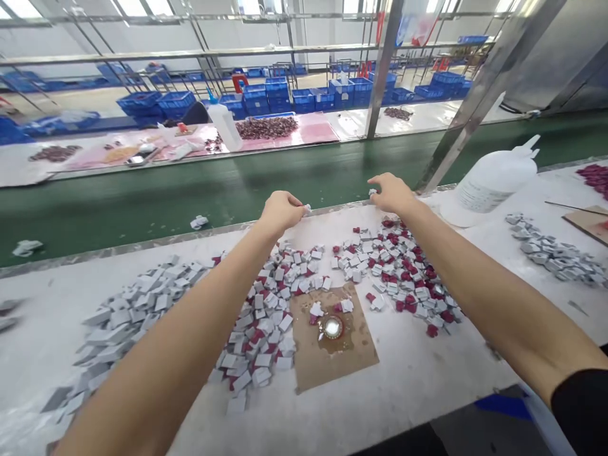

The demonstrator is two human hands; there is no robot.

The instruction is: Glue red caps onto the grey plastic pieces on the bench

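My left hand (283, 210) is over the near edge of the green belt. Its thumb and fingertips pinch a small light-grey piece (308, 208). At the same edge, farther right, my right hand (393, 192) has another small light-grey piece (373, 192) at its fingertips, the index finger sticking out above it. Below my hands lie heaps of small grey blocks, many joined with dark-red parts: one heap (266, 316) under my left forearm, another (403, 272) beside my right forearm. Between them a brown board (308, 367) bears a small round shiny dish (334, 327) and a few pieces.
A green conveyor belt (294, 174) runs across, with whitish clumps (199, 222) on it. A white plastic bottle (496, 180) stands at right near a metal post (456, 139). Plain grey blocks (137, 304) are heaped at left. Blue crates (256, 98) stand beyond the belt.
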